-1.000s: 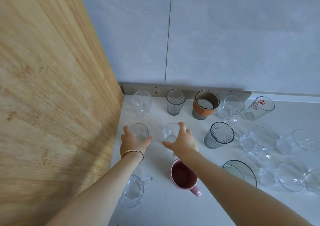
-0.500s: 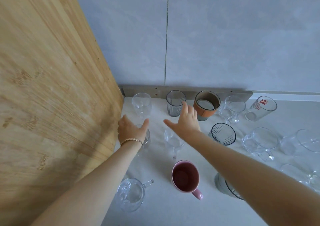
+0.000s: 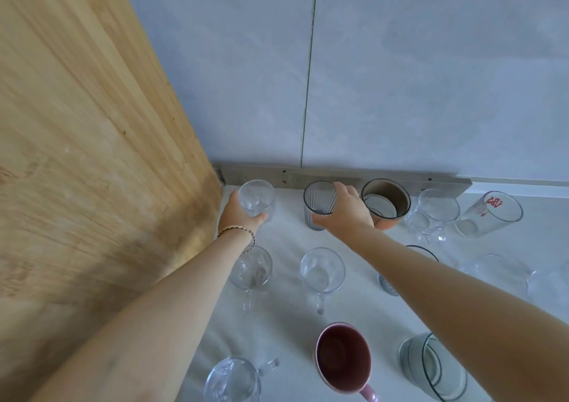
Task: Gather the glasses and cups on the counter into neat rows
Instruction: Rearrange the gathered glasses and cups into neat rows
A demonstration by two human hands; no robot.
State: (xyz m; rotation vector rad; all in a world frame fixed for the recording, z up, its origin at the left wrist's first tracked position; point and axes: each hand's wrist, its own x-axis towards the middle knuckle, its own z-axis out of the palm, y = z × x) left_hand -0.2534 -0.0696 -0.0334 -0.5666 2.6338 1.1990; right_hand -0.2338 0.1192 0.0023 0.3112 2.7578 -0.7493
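Observation:
My left hand (image 3: 238, 217) is wrapped around a clear glass (image 3: 256, 197) at the back left corner of the white counter (image 3: 286, 238). My right hand (image 3: 345, 212) grips a grey ribbed tumbler (image 3: 318, 201) beside it. Right of that stand a brown-banded cup (image 3: 386, 201), a clear stemmed glass (image 3: 434, 214) and a glass with red print (image 3: 489, 214). Two clear handled cups (image 3: 252, 271) (image 3: 321, 274) sit in a second row. Nearer me are a pink mug (image 3: 343, 358), a clear mug (image 3: 234, 380) and a dark-rimmed glass (image 3: 434, 367).
A tall wooden panel (image 3: 92, 155) closes off the left side. A grey tiled wall (image 3: 400, 78) with a metal strip (image 3: 292, 178) runs behind the counter. More clear glasses (image 3: 498, 274) lie at the right, partly hidden by my right forearm.
Both hands let go of the two clear handled cups and reached back to the far row. The left now holds the clear glass, the right the grey tumbler.

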